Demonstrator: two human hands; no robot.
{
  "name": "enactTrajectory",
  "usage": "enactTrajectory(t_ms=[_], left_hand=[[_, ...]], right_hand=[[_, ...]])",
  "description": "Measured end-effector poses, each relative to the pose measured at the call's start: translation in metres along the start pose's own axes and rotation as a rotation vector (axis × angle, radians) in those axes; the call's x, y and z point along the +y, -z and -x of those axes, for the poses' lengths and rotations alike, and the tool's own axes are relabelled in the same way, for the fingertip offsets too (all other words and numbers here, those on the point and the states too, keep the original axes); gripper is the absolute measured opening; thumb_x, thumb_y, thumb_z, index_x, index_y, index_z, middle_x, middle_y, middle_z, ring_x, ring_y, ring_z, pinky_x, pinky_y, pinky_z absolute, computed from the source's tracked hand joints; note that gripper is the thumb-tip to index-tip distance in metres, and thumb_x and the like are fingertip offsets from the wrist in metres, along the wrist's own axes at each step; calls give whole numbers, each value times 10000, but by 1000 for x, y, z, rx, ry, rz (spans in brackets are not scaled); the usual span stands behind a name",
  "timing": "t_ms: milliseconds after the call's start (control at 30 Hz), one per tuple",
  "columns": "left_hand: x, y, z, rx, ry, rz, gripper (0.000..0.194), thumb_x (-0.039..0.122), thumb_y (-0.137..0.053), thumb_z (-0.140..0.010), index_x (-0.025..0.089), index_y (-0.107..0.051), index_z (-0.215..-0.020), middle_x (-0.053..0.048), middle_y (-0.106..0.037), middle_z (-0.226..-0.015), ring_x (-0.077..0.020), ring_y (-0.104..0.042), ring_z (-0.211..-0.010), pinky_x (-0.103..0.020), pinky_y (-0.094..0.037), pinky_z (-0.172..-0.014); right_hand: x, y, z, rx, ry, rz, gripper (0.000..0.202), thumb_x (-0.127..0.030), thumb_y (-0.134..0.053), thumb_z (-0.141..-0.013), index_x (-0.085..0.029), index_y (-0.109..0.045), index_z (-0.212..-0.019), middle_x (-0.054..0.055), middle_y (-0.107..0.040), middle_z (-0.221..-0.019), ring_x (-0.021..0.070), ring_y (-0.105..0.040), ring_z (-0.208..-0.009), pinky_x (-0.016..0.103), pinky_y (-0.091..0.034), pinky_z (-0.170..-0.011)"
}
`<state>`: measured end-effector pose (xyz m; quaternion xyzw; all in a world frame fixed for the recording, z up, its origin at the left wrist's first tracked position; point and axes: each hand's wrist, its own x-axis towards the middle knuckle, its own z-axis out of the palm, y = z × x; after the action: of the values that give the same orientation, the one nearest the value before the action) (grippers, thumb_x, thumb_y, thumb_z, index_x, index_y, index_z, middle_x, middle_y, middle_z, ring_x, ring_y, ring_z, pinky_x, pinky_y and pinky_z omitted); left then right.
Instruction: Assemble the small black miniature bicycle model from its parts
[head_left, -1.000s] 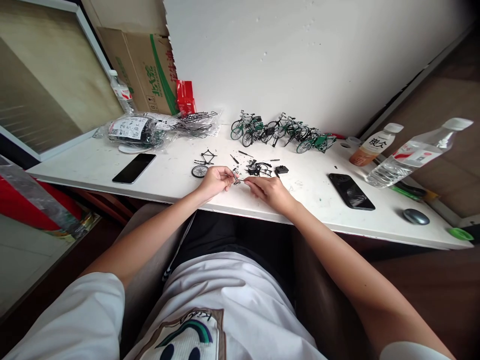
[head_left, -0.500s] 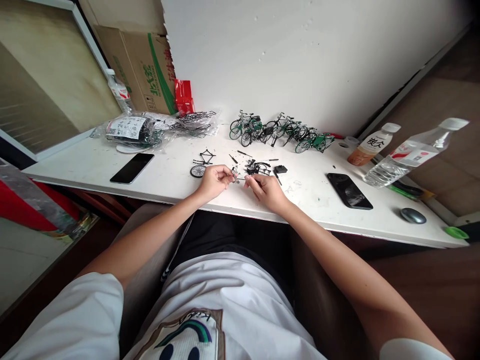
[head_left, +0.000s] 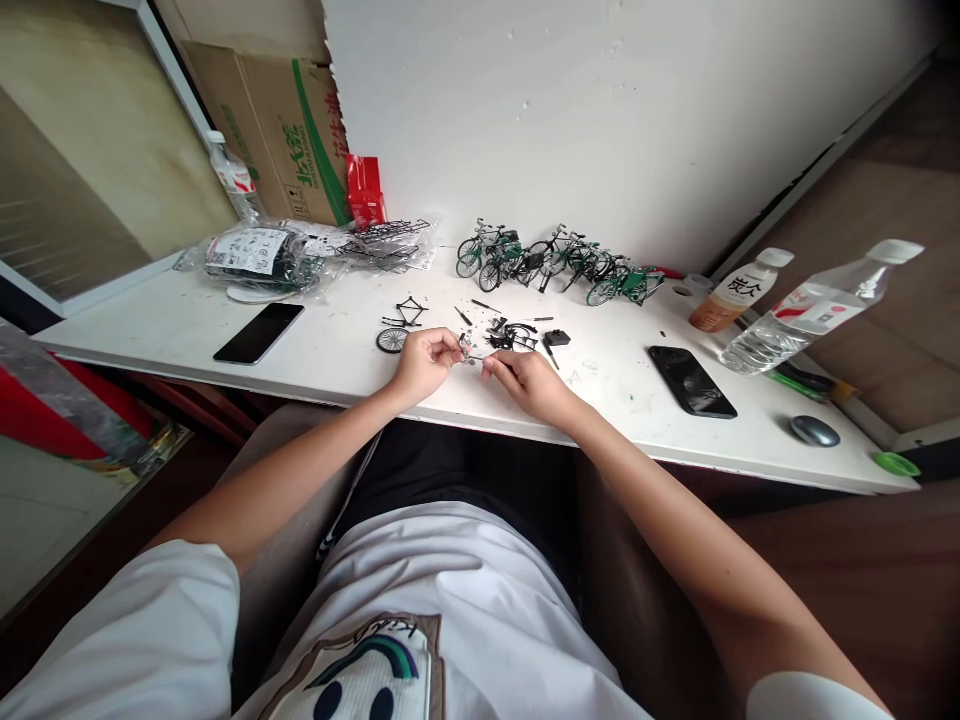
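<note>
My left hand (head_left: pixel 424 364) pinches a tiny silvery part (head_left: pixel 466 352), too small to name, just above the near side of the white table. Facing it, my right hand (head_left: pixel 531 382) is closed at the fingertips on a thin, rod-like piece whose tip meets or nearly meets that part. Left of the hands lie a small spoked wheel (head_left: pixel 391 340) and a black model bicycle frame (head_left: pixel 405 312). Behind the right fingers is a cluster of black bicycle parts (head_left: pixel 513 336), with a small black box-shaped piece (head_left: pixel 556 338) beside it.
Several assembled model bicycles (head_left: pixel 562 262) stand along the wall. Plastic bags of parts (head_left: pixel 259 258) lie back left. One phone (head_left: pixel 259 333) is on the left, another phone (head_left: pixel 691 381) on the right. Two bottles (head_left: pixel 825 310) and a mouse (head_left: pixel 814 431) are farther right.
The whole view has shifted slightly to the left. Both hands keep their pinch, close together over the same spot, with only a slight movement of the fingertips.
</note>
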<state>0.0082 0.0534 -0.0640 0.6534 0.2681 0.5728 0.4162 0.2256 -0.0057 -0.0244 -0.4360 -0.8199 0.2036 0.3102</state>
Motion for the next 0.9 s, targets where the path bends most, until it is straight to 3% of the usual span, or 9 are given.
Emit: enactTrajectory(t_ms=[100, 167, 300, 400, 533, 600, 700, 800, 900], left_hand=[[4, 1, 2, 32, -153, -106, 100, 146, -689, -804, 172, -653, -713, -56, -756, -807, -157, -729, -726, -267, -570, -662], [7, 2, 3, 32, -257, -194, 134, 90, -644, -812, 175, -664, -710, -52, -749, -813, -161, -729, -755, -277, -571, -689], [9, 5, 1, 7, -343, -268, 182, 49, -628, -820, 180, -687, -709, -53, -755, -822, -172, -738, -794, -287, -573, -706], [10, 8, -5, -15, -250, -170, 124, 101, -681, -831, 177, -697, -735, -54, -752, -823, -170, -745, -761, -269, -572, -649], [14, 13, -11, -47, -102, -52, 87, 190, -767, -819, 162, -716, -754, -75, -763, -811, -171, -739, -680, -231, -523, -516], [18, 15, -12, -63, -68, -36, 117, 209, -795, -809, 155, -717, -740, -87, -769, -803, -174, -733, -666, -224, -506, -486], [23, 15, -12, -86, -50, -41, 133, 200, -800, -800, 153, -709, -716, -84, -761, -776, -164, -714, -636, -217, -485, -467], [24, 13, -10, -91, -92, -53, 129, 174, -777, -812, 160, -700, -709, -72, -752, -771, -168, -730, -672, -223, -506, -507], [27, 12, -9, -60, -205, -88, 152, 147, -741, -844, 172, -689, -703, -62, -744, -783, -185, -761, -776, -256, -566, -625]], right_hand=[[-8, -2, -1, -84, -236, -534, 561, -707, -568, -1016, -176, -695, -888, -60, -414, -558, 114, -333, -505, 281, -265, -546], [-11, -2, -1, -154, -385, -813, 528, -706, -704, -921, -181, -661, -883, -92, -342, -569, 91, -246, -490, 274, -190, -506], [-14, -1, -2, -213, -511, -1009, 448, -616, -772, -887, -203, -599, -873, -118, -235, -611, 78, -148, -501, 266, -134, -495], [-16, -2, -2, -105, -424, -766, 467, -655, -623, -991, -199, -606, -888, -77, -341, -639, 105, -281, -526, 267, -240, -518], [-16, -2, 1, 151, -58, -117, 381, -540, -492, -1113, -194, -647, -1074, 52, -670, -899, 180, -574, -756, 308, -434, -710], [-13, -1, 3, 176, 105, 146, 375, -471, -421, -1156, -192, -673, -1150, 103, -741, -1024, 217, -644, -874, 325, -453, -768], [-6, 1, 6, 163, 262, 425, 411, -428, -385, -1175, -185, -717, -1189, 121, -772, -995, 233, -681, -902, 322, -434, -728], [-1, 1, 7, 147, 288, 518, 448, -441, -382, -1177, -176, -741, -1133, 96, -748, -834, 212, -657, -761, 317, -403, -673], [-5, -3, 8, 179, 231, 349, 508, -502, -374, -1170, -175, -742, -1044, 95, -751, -840, 194, -640, -715, 312, -410, -686]])
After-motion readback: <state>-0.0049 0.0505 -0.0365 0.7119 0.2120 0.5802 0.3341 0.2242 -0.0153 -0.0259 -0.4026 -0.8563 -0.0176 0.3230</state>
